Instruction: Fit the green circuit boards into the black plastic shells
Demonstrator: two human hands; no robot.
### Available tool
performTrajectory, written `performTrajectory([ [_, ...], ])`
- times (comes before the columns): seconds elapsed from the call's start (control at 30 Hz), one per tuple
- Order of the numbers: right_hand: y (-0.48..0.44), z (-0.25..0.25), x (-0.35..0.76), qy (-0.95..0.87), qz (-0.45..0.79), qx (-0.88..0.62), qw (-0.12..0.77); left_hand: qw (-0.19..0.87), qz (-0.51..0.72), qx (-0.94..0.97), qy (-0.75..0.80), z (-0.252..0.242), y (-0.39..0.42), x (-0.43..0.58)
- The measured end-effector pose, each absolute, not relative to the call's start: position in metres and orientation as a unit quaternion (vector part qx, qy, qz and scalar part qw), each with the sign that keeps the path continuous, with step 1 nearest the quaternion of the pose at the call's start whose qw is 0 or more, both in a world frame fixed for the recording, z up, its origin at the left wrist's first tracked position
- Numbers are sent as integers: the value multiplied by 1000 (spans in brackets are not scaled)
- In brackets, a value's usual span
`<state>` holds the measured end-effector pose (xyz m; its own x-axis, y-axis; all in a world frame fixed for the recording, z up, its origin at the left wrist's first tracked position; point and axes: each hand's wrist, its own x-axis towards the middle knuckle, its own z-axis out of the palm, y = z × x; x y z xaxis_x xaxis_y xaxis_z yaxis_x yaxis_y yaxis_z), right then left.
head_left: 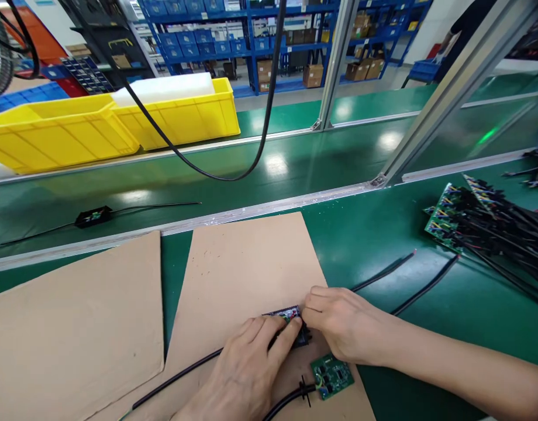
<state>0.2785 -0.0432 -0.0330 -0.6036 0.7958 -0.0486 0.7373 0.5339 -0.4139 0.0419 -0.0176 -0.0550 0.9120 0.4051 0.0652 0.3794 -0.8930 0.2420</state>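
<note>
The case [303, 336] lay on the near part of the cardboard [251, 257], a little right of its middle, tilted slightly with its right end farther off. It was small, black and flat-sided, with a dark far edge and short dark bits jutting at its right end. Between my fingers I saw a strip of green board inside, with small red and pale specks; the rest was hidden under my hand.

My left hand [247, 362] reached over it, fingers bent and thumb and forefinger tips touching its top; I couldn't tell whether they gripped its sides. My right hand [348, 318] was at its right end, fingers curled together, and I couldn't tell what, if anything, they pinched.

A black cable [176, 374] ran from under my left hand toward the near left, ending in a thin greenish tip. Just nearer than the case, to its right, lay a bare board [333, 376], green with dark chips, a thick black lead [289, 401] at its left edge and a black tie around the lead, ends sticking out.
</note>
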Motion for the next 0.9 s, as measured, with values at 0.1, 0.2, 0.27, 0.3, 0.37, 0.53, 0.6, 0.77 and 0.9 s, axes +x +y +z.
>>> performTrajectory([
  [0.1,-40,-34,275,-890,167,-422,53,78,53,977,189,-55,-17,45],
  [0.2,-39,-36,270,-904,121,-408,29,61,32,981,179,-52,-18,52],
  [0.27,-39,-37,270,-904,115,-411,17,49,19,981,187,-49,-20,56],
  [0.3,-39,-36,270,-900,122,-419,18,40,17,981,190,-48,-21,57],
  [0.37,-40,-35,275,-882,149,-445,35,22,19,980,197,-44,-23,59],
  [0.53,-47,-35,288,-843,199,-482,133,79,45,973,213,-42,-22,53],
  [0.6,-50,-40,289,-840,196,-481,154,77,44,973,213,-43,-22,51],
  [0.77,-48,-51,286,-855,167,-467,153,43,-7,977,210,-41,-22,58],
  [0.9,-50,-50,283,-854,156,-474,149,102,26,965,240,-37,-21,57],
])
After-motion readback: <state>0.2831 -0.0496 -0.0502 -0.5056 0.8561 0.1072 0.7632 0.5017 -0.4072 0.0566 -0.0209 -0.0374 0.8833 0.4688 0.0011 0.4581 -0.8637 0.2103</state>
